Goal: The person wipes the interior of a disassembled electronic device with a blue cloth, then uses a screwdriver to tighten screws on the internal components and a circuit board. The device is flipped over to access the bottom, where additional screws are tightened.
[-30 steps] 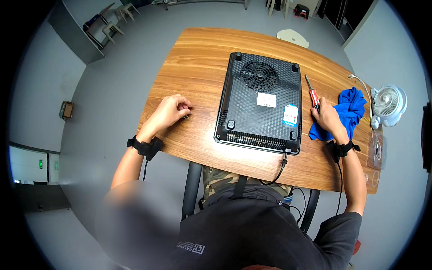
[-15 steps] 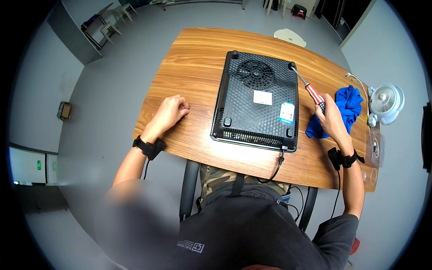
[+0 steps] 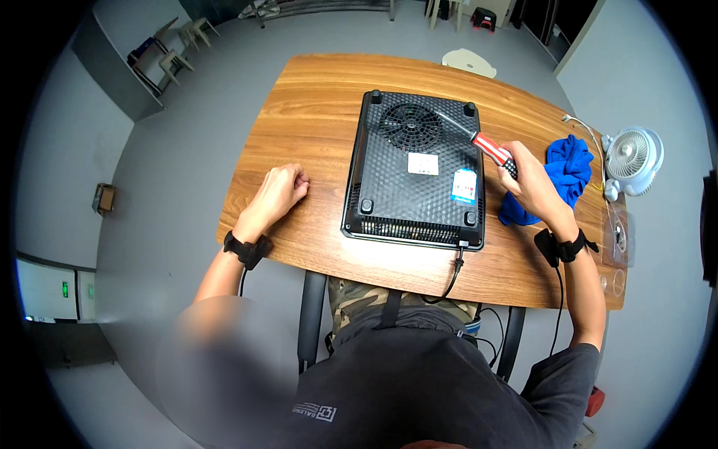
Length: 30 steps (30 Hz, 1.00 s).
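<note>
A black induction cooker (image 3: 389,179) lies upside down on the table, its round fan grille (image 3: 411,127), rubber feet and two stickers facing up. In my right hand (image 3: 529,179) is a screwdriver (image 3: 490,147) with a red-and-white striped handle, fingers wrapped round its dark end. The shaft slants over the cooker's far right part, toward the grille; whether the tip touches is unclear. My left hand (image 3: 280,191) rests on the wood left of the cooker, fingers curled in, with nothing visible in them. A crumpled blue cloth (image 3: 567,168) lies just beyond my right hand.
A small white fan (image 3: 632,161) stands at the table's right edge, near a pale cable. Clear plastic items (image 3: 617,239) sit below it. The cooker's black power cord (image 3: 454,277) runs off the front edge of the wooden table (image 3: 299,97). A pale stool (image 3: 469,63) stands behind.
The screwdriver has moved left, from the cooker's far right foot toward the fan grille, and my right hand went with it. My left hand stays resting on the table.
</note>
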Tool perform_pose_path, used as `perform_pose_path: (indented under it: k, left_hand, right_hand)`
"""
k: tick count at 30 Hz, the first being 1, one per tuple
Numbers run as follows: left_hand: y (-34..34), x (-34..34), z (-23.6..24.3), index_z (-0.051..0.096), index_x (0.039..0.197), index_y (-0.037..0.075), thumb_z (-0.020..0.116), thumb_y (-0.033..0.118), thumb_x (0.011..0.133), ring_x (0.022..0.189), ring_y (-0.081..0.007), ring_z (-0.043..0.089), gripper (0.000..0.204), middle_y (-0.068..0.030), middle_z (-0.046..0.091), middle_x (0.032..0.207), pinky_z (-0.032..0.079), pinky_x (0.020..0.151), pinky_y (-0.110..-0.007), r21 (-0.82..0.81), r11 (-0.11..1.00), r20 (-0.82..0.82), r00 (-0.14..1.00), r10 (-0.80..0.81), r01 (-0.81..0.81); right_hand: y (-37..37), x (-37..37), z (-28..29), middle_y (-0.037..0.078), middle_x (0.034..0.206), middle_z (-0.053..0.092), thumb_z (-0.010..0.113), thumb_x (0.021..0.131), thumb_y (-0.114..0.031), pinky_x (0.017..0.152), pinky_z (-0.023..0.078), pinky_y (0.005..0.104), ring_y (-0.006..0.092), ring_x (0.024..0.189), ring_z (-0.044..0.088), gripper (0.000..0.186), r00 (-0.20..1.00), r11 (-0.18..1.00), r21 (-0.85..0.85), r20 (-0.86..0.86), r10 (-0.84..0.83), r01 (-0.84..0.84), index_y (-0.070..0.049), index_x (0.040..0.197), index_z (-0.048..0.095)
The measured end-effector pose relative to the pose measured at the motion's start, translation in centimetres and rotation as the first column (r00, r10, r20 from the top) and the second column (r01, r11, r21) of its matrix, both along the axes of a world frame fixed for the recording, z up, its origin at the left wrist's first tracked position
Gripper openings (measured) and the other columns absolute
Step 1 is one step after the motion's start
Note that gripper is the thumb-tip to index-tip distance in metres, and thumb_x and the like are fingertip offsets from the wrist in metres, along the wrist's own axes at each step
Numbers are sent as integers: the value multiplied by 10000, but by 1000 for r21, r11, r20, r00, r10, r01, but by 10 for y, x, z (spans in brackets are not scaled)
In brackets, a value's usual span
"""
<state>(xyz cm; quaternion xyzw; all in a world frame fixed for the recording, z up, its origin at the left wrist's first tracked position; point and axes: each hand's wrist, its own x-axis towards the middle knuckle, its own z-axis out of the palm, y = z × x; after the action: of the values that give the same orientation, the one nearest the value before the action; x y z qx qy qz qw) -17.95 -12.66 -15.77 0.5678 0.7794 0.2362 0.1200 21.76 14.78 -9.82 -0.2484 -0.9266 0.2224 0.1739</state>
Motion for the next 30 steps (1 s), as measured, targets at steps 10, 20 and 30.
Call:
perform_pose_path:
  k: [10,20,30]
  left_hand:
    - [23,41,34,680,990,-50,667,-30,961,846,-148,720,38,-39,648,910,597,777,-273,180,980,466,871,-158,82]
    - [31,53,36,636,1184,-61,668,-18,987,1076,-210,739,203,-158,726,1142,627,924,-302,275,961,750,632,-196,-28]
    - [30,57,32,657,1200,-66,694,-29,962,1015,-203,749,243,-174,752,1098,628,909,-306,313,947,723,664,-188,-73]
  right_hand:
    - [-12,-41,32,209,1143,613,621,933,-225,858,546,477,411,997,648,398,947,944,85,74,313,-318,-33,1270,534]
    - [-31,-64,33,196,1122,583,625,954,-259,819,547,496,422,935,637,402,888,890,64,129,441,-451,-26,1265,523]
    - [-31,-63,25,223,1147,580,621,950,-271,814,549,525,453,925,641,439,877,884,38,147,457,-466,-9,1285,512]
